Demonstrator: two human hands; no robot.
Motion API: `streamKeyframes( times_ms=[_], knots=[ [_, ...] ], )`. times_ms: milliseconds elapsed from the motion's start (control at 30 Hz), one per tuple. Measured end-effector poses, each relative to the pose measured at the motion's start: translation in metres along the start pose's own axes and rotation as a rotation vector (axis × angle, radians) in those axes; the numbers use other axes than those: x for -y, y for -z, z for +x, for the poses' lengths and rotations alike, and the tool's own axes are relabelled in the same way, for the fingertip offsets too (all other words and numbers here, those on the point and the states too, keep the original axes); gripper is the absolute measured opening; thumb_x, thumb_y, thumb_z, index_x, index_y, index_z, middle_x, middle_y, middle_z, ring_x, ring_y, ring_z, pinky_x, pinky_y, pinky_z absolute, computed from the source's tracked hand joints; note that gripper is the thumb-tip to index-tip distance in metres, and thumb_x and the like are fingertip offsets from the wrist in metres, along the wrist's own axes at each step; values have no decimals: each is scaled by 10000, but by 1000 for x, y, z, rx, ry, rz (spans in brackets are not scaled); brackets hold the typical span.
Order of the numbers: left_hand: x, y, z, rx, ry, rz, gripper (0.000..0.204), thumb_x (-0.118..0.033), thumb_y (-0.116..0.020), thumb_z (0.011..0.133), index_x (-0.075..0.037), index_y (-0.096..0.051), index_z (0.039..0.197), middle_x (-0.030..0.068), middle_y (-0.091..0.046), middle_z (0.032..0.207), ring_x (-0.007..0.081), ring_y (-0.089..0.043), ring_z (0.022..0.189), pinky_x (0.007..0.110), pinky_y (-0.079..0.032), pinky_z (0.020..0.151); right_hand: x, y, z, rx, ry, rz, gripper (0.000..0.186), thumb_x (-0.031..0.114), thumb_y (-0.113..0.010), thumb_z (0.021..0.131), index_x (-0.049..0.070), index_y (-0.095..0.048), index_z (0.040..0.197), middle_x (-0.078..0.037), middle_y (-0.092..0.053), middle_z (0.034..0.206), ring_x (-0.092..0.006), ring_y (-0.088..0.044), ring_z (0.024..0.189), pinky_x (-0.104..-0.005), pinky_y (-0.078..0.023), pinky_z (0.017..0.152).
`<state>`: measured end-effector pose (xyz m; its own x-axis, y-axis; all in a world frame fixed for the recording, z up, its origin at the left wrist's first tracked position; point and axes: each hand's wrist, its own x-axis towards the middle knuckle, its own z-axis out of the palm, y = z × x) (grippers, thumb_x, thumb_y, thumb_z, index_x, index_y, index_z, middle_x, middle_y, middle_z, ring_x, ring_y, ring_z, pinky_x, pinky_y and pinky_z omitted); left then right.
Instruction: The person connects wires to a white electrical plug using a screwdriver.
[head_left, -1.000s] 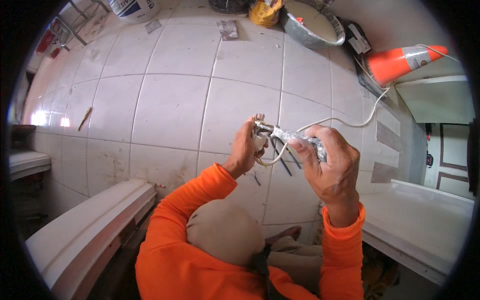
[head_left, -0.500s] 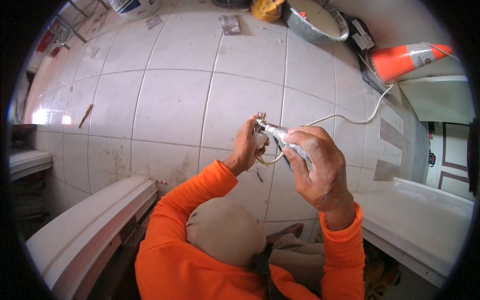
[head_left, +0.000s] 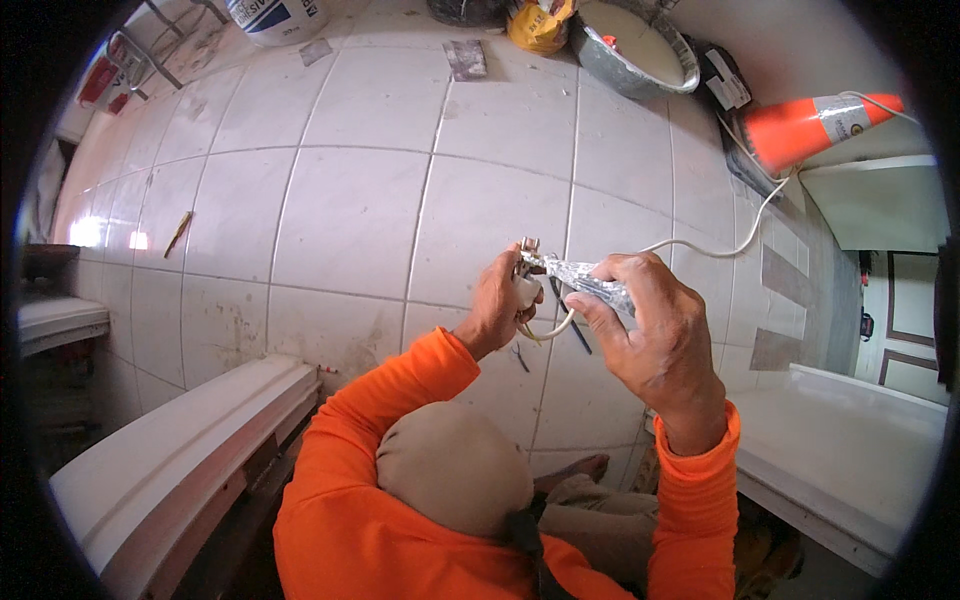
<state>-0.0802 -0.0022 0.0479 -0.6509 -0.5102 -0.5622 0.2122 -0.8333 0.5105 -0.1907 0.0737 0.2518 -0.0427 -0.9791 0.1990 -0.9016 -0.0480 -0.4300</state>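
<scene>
My left hand (head_left: 492,305) is closed around a small white and metal electrical fitting (head_left: 528,262), its metal part showing past the fingers. A pale cable (head_left: 545,333) loops below the fitting. My right hand (head_left: 650,320) grips a screwdriver-like tool with a shiny, clear-looking handle (head_left: 592,282). The tool's narrow end points left and meets the fitting; the exact contact is too small to make out. On the floor beneath my hands lie a dark, slim tool (head_left: 583,338), partly covered, and a small dark item (head_left: 520,358).
A white cord (head_left: 715,250) runs toward an orange cone (head_left: 790,132) at right. Along the far side stand a grey basin (head_left: 632,55), a yellow bag (head_left: 540,25) and a white bucket (head_left: 275,18). White panels (head_left: 185,455) flank me. A yellowish stick-like tool (head_left: 178,234) lies on the tiles.
My right hand and the clear-handled tool have shifted slightly right and down, with more of the handle showing. The left hand still holds the fitting, slightly lower in view.
</scene>
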Motion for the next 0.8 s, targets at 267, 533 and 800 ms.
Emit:
streamKeyframes(
  times_ms=[267,533,800],
  knots=[
    [11,5,3,35,14,-59,409,-449,-371,1042,-153,-536,1270,37,-564,922,129,-545,629,270,-349,462,0,-9,-1,-145,56,18,368,217,-777,865,-1,-574,1080,-183,-670,967,-298,-706,881,-384,-577,731],
    [18,4,-4,94,-100,196,406,-456,-374,1042,-151,-566,1231,37,-555,761,116,-509,593,262,-342,465,9,-12,-14,-134,-64,54,411,164,-806,828,10,-565,1123,-159,-682,968,-321,-708,894,-380,-590,768],
    [8,2,-8,132,2,97,422,-413,-298,1045,-135,-561,1222,36,-596,835,108,-498,583,253,-355,448,-5,-26,-23,-225,100,107,372,135,-780,860,39,-529,1118,-182,-680,1005,-316,-717,876,-374,-594,704]
  ],
)
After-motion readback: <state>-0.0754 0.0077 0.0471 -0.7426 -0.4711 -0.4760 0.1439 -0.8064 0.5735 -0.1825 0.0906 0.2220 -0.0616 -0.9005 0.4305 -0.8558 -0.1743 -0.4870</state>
